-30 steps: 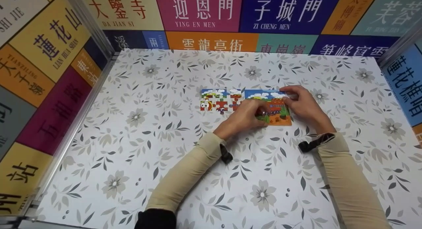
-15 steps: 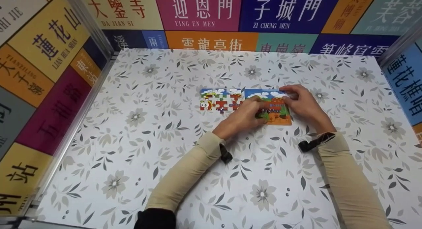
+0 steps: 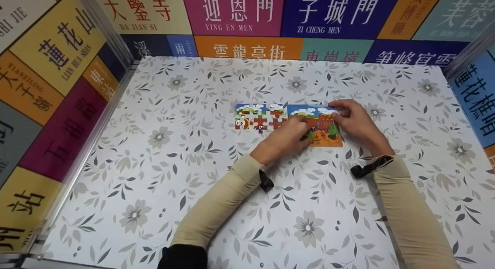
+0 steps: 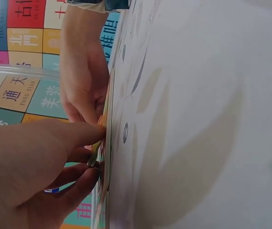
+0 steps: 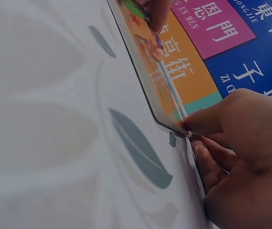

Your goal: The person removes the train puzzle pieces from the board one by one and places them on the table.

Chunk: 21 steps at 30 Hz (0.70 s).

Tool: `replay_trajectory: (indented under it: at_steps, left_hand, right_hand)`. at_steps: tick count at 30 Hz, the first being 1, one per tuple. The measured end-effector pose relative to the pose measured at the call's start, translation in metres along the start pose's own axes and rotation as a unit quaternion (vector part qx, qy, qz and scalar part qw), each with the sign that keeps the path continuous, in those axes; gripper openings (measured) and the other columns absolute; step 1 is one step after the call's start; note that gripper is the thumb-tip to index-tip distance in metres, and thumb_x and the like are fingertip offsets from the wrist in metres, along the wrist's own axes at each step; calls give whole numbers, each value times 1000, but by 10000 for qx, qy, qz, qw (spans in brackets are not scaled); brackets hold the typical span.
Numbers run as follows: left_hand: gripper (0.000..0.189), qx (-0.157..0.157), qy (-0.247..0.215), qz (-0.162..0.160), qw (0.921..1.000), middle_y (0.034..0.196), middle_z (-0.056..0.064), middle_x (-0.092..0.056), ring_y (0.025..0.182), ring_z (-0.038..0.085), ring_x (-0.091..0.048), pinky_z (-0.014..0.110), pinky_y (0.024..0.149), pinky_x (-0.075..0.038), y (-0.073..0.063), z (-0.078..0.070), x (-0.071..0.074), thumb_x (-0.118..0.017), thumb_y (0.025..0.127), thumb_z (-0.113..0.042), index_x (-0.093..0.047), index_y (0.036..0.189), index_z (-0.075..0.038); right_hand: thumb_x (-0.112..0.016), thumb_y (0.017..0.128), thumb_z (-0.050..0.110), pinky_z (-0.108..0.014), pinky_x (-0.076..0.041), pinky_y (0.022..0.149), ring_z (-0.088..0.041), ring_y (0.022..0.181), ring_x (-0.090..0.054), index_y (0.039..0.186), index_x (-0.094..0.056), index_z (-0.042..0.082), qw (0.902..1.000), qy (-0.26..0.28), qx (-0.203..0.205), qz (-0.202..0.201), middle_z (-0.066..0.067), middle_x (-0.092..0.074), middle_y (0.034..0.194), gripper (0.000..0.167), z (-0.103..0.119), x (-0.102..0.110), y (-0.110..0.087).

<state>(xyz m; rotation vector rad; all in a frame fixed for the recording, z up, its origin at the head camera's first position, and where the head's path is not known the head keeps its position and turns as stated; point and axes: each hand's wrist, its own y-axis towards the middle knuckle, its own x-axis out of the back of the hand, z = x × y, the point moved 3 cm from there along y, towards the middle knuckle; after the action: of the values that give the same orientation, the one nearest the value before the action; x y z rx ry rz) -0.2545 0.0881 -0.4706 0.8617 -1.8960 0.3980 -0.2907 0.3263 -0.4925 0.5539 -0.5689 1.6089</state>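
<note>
A jigsaw puzzle board [image 3: 326, 139] with a cartoon train scene lies flat on the table. My left hand [image 3: 282, 137] is over the board's left side. In the left wrist view its thumb and fingers pinch a small puzzle piece [image 4: 93, 156], tilted close over the board; the hand hides most of it from above. My right hand [image 3: 355, 120] grips the board's right edge near the far corner, as the right wrist view shows with thumb and finger at the rim [image 5: 167, 121]. Left of the board lie loose puzzle pieces [image 3: 260, 124], partly behind the left hand.
The table [image 3: 162, 176] has a white cover with grey flowers and leaves. Colourful panels with printed characters [image 3: 236, 13] stand along its back and sides.
The left hand has shifted slightly left over the board, its fingers drawn in, uncovering more of the board's lower middle. The right hand stays at the edge.
</note>
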Motion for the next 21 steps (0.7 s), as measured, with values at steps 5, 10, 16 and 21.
replay_trajectory:
  at_steps: [5,10,16,21]
  left_hand:
    - [19,-268,-197,-70,9994,106,7,-72,81,14,-65,24,70,-54,2,3,1,-66,108,-20,-75,119,-8]
    - [34,-310,-582,-41,9978,118,6,-73,84,11,-65,21,73,-54,0,6,5,-66,108,-20,-70,139,-9]
    - [43,-400,-665,-26,9970,134,10,-74,95,10,-68,19,82,-56,0,7,7,-68,107,-19,-65,148,-8]
    - [45,-553,-604,-78,9966,138,11,-72,104,14,-70,20,89,-56,0,7,7,-69,106,-18,-64,150,-7]
  right_hand:
    - [-64,109,15,-23,-46,94,-32,124,-60,151,-62,13,10000,-38,-59,-21,-21,-55,147,42,0,1,0]
    - [-63,109,15,-24,-47,94,-30,124,-60,152,-62,15,9999,7,-105,36,-19,-55,148,43,0,0,1]
    - [-63,109,16,-31,-46,100,-29,125,-58,152,-61,16,9998,81,-175,24,-18,-53,150,43,0,0,2]
    - [-62,110,16,-35,-45,102,-29,126,-56,152,-61,17,9997,101,-206,61,-18,-52,150,43,0,0,1]
